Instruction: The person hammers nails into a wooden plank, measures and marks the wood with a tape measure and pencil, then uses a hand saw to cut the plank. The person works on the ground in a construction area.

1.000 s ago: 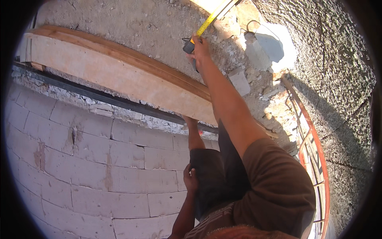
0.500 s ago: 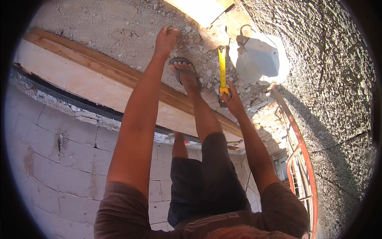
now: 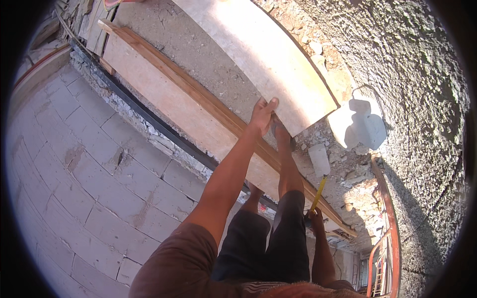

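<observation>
My left hand [image 3: 263, 115] is closed on the near edge of a long, pale board [image 3: 283, 74], its thumb lying over the top face. My right hand [image 3: 314, 219] holds a tape measure, whose case is mostly hidden in the fingers and shadow. The tape's yellow blade [image 3: 319, 192] sticks out a short way, its far end close to a small pale rectangular piece [image 3: 319, 160] on the ground. My sandalled foot [image 3: 282, 133] stands on the dirt beside the board's near end, partly covered by my left arm.
A long wooden form [image 3: 164, 82] runs diagonally under my legs, beside a dark metal strip [image 3: 144, 114] and a grey block wall [image 3: 99, 164]. At right are a rough plastered wall [image 3: 422, 99], a white rounded object [image 3: 362, 124] and a reddish metal frame [image 3: 392, 233].
The view has swung left, bringing more of the board into sight. My left hand has taken hold of its edge. The tape measure has been drawn back toward my body.
</observation>
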### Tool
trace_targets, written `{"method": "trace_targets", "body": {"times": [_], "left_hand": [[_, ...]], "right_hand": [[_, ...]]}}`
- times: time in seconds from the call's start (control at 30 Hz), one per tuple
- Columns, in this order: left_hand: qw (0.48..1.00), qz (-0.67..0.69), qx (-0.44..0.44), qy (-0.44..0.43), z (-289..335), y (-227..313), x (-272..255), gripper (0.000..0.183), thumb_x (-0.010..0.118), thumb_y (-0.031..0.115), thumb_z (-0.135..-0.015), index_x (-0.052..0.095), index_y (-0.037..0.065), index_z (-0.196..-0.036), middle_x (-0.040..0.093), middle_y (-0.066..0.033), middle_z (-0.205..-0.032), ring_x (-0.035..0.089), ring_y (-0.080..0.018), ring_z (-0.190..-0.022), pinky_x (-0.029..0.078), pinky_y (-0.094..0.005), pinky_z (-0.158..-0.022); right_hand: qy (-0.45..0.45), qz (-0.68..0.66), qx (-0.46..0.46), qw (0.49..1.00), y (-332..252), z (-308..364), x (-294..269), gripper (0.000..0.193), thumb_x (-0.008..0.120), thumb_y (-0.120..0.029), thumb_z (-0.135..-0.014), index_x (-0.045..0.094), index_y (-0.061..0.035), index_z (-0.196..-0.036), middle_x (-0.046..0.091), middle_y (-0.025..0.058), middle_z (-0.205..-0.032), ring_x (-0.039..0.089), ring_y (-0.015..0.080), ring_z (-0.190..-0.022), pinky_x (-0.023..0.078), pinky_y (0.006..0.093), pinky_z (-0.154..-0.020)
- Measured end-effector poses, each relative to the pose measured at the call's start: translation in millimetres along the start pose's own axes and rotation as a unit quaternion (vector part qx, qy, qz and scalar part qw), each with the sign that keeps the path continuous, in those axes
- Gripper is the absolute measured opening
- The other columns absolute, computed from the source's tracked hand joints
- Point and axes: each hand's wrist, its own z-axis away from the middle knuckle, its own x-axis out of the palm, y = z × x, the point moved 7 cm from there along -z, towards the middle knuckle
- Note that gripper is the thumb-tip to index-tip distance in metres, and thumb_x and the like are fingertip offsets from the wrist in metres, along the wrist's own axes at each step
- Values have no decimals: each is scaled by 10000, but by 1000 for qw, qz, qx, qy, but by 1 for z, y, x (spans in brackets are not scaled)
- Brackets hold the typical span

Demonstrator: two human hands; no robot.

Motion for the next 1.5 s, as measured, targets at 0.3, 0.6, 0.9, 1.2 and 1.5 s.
{"method": "trace_targets", "body": {"times": [0.3, 0.6, 0.9, 1.2, 1.5], "left_hand": [[906, -160, 82, 383, 195, -1, -143, 365, 496, 350, -1022, 654, 21, -1012, 682, -88, -916, 631, -220, -830, 490, -370, -781], [787, -395, 153, 448, 412, 44, -263, 543, 561, 504, -934, 675, -16, -827, 650, -196, -719, 633, -302, -674, 473, -437, -679], [689, -591, 196, 371, 621, 113, -308, 511, 522, 536, -939, 688, 54, -951, 689, -236, -876, 652, -447, -882, 490, -523, -772], [636, -670, 306, 232, 645, 114, -299, 506, 516, 500, -958, 692, 28, -903, 682, -201, -816, 635, -420, -750, 474, -489, -691], [536, -743, 361, 173, 639, 155, -268, 534, 494, 512, -970, 685, 28, -847, 670, -196, -768, 627, -407, -703, 464, -495, -645]], "right_hand": [[28, -64, -72, 995, -70, 32, -13, 503, 625, -307, -917, 547, -13, -1318, 632, 99, -1119, 578, 170, -1034, 467, 333, -885], [59, 7, -202, 978, -61, 78, -19, 564, 699, -396, -871, 557, -42, -1287, 623, 82, -1068, 598, 187, -947, 489, 357, -809], [24, 48, -191, 980, 10, 210, -1, 460, 691, -341, -846, 578, -70, -1200, 649, 114, -891, 660, 199, -830, 537, 374, -581], [123, -124, -157, 972, 148, 282, 53, 469, 720, -430, -831, 662, -55, -1106, 673, 107, -974, 651, 224, -812, 523, 416, -639], [96, 87, -175, 976, 229, 302, 157, 376, 682, -357, -806, 726, -66, -1041, 728, 113, -895, 699, 263, -815, 543, 415, -690]]}}
